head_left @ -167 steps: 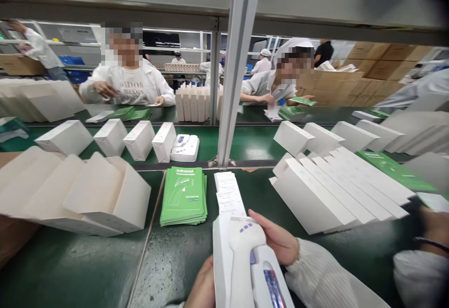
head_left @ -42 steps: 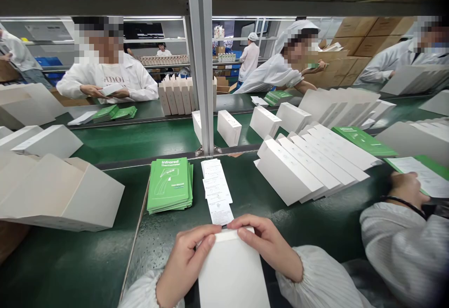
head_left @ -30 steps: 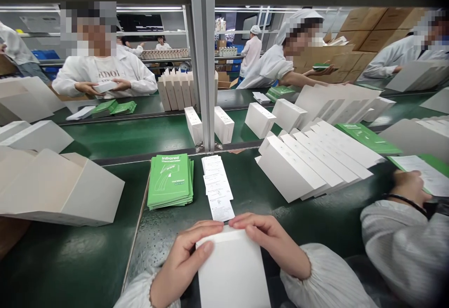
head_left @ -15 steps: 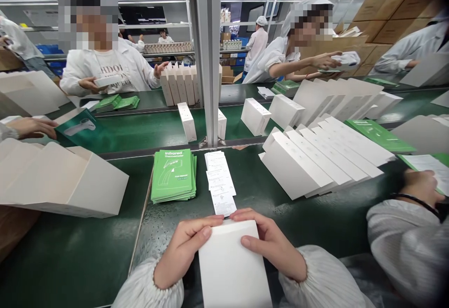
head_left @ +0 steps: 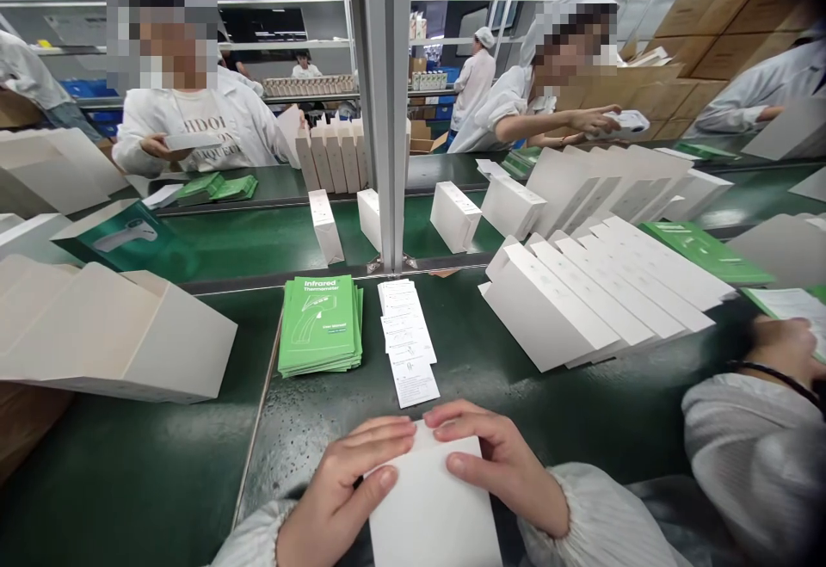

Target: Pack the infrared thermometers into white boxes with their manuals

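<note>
A white box (head_left: 434, 507) stands at the bottom centre, its broad face toward me. My left hand (head_left: 352, 485) grips its upper left edge, fingers over the top and thumb on the face. My right hand (head_left: 496, 464) holds the upper right edge the same way. Just beyond the box lies an overlapping row of white printed leaflets (head_left: 408, 339). To their left is a stack of green manuals (head_left: 319, 326). Several white boxes (head_left: 581, 292) lean in a row at the right. What the box contains is hidden.
Open white boxes (head_left: 181, 335) stand at the left. A metal post (head_left: 389, 120) rises behind the leaflets. Single boxes (head_left: 455, 216) sit on the green conveyor (head_left: 258, 244). Another person's hand (head_left: 784, 348) is at the right edge; people work opposite.
My hands and the box have shifted slightly down, away from the leaflets. Boxes on the conveyor have moved left. The other person's hand at the left has left the green-and-white printed box.
</note>
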The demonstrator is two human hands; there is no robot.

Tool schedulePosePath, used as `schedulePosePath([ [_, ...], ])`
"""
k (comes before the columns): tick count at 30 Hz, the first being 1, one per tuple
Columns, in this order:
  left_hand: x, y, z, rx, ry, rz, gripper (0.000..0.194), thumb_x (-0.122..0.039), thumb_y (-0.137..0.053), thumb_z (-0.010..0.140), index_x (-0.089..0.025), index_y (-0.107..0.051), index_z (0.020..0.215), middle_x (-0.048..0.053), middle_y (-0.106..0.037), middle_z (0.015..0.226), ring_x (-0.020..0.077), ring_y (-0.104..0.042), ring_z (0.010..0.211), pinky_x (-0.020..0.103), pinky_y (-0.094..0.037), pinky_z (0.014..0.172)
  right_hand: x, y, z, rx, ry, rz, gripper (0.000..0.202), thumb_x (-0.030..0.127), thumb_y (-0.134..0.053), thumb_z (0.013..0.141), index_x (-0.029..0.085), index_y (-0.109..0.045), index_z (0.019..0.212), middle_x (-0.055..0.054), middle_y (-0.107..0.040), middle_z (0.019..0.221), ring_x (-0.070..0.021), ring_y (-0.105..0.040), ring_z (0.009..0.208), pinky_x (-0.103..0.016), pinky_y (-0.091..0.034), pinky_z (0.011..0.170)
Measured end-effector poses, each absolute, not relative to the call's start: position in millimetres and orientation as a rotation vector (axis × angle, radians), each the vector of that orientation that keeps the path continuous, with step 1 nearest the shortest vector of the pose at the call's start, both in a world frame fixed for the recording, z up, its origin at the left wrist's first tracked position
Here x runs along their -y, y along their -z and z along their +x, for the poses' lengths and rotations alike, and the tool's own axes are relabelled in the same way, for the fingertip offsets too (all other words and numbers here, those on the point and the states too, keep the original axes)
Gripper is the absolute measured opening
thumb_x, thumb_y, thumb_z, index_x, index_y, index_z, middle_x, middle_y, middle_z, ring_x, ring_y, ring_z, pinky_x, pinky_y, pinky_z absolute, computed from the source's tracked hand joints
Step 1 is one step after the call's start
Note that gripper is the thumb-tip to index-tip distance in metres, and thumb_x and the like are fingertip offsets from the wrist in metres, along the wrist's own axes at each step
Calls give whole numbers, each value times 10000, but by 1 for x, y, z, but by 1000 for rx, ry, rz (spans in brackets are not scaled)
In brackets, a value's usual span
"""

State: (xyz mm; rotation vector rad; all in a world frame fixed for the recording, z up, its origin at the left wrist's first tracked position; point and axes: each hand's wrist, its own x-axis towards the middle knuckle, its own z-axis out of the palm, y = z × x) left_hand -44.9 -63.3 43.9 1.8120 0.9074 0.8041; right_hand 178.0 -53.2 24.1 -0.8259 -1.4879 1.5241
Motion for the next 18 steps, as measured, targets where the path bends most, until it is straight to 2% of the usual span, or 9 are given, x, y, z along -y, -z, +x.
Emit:
schedulePosePath([
  [3, 73, -33, -35, -1055, -970, 1611, 319, -208, -486, 807, -320, -576, 1091, 24, -481, 1298, 211, -413, 1200, 356, -322, 999, 51, -25, 177, 1462, -1502, -863, 186, 217, -640, 719, 286, -661, 890, -46, -593, 1023, -202, -563, 959, -362, -428, 839],
  [4, 78, -28, -29, -1098, -1070, 1446, 371, -246, -516, 789, -334, -516, 1149, 18, -406, 1356, 219, -373, 1229, 351, -333, 991, 49, -26, 177, 1422, -1493, -885, 179, 226, -644, 714, 281, -661, 884, -49, -589, 1033, -205, -560, 963, -361, -430, 838],
  [6, 87, -22, -16, -1114, -1219, 1068, 621, -331, -598, 718, -335, -319, 1272, 39, -315, 1408, 238, -368, 1233, 337, -383, 945, 43, -31, 176, 1324, -1454, -922, 162, 243, -651, 707, 268, -660, 867, -54, -583, 1044, -212, -545, 988, -358, -428, 849],
  [7, 90, -22, -11, -1094, -1228, 910, 735, -372, -628, 679, -305, -239, 1299, 76, -351, 1385, 249, -416, 1196, 334, -413, 909, 38, -36, 174, 1282, -1434, -931, 149, 251, -656, 701, 259, -660, 850, -56, -579, 1051, -216, -535, 1004, -358, -424, 862],
  [9, 91, -28, -5, -1094, -1173, 743, 817, -422, -673, 611, -221, -246, 1278, 134, -512, 1244, 268, -532, 1066, 335, -449, 849, 28, -47, 169, 1210, -1422, -932, 181, 268, -664, 693, 250, -651, 873, -61, -556, 1111, -226, -507, 1051, -367, -409, 899],
  [11, 83, -45, -10, -1174, -1151, 707, 780, -427, -695, 580, -192, -325, 1226, 124, -612, 1095, 263, -592, 949, 332, -470, 799, 19, -60, 163, 1137, -1459, -892, 338, 304, -657, 697, 274, -591, 1027, -60, -504, 1208, -235, -470, 1105, -391, -390, 931],
  [13, 66, -70, -27, -1299, -1219, 754, 759, -397, -707, 575, -240, -344, 1222, 75, -620, 1073, 245, -605, 902, 316, -493, 742, 11, -71, 157, 1068, -1458, -835, 472, 343, -633, 715, 310, -486, 1162, -41, -415, 1311, -236, -401, 1181, -407, -376, 954],
  [16, 29, -112, -65, -1436, -1389, 915, 630, -343, -664, 646, -317, -382, 1208, 7, -554, 1179, 218, -557, 1001, 237, -496, 698, 6, -76, 155, 1006, -1411, -850, 406, 357, -603, 741, 331, -488, 1130, 4, -322, 1376, -231, -329, 1236, -403, -379, 962],
  [18, 4, -136, -88, -1424, -1539, 1062, 563, -303, -625, 688, -325, -408, 1207, -24, -514, 1226, 198, -503, 1073, 178, -488, 681, 7, -72, 159, 965, -1449, -947, 331, 350, -589, 756, 327, -512, 1077, 16, -324, 1370, -230, -340, 1228, -412, -371, 970],
])
